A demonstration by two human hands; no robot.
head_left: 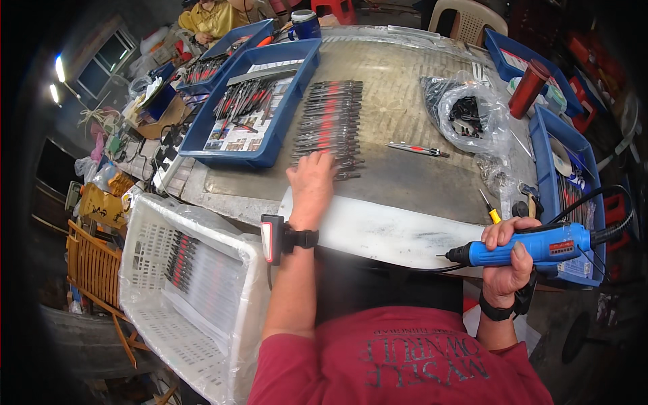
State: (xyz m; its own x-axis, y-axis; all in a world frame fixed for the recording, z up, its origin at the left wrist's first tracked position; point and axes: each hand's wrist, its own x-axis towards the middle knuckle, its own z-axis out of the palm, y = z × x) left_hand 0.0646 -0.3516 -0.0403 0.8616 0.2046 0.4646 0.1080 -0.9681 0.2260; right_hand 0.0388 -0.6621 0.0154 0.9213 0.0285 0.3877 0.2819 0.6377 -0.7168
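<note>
My right hand point(507, 260) is wrapped round a blue electric screwdriver point(533, 246), its dark bit pointing left over the white strip point(391, 233) along the table's near edge. A long row of slim black-and-red pen-like tools point(329, 121) lies side by side on the table. At the near end of that row is my left hand point(312, 185), fingers bent down and drawn together over the tools. Its fingertips are hidden, so what they grip does not show. One more such tool, silvery and red point(417, 149), lies apart to the right.
A blue tray point(287, 128) of similar tools stands at left. A white plastic-lined basket point(236, 317) with more sits below it. At right are a bag of black parts point(466, 115), a yellow-handled screwdriver point(495, 215), a red cylinder point(530, 88) and a blue bin point(547, 162). A person point(212, 19) sits at far left.
</note>
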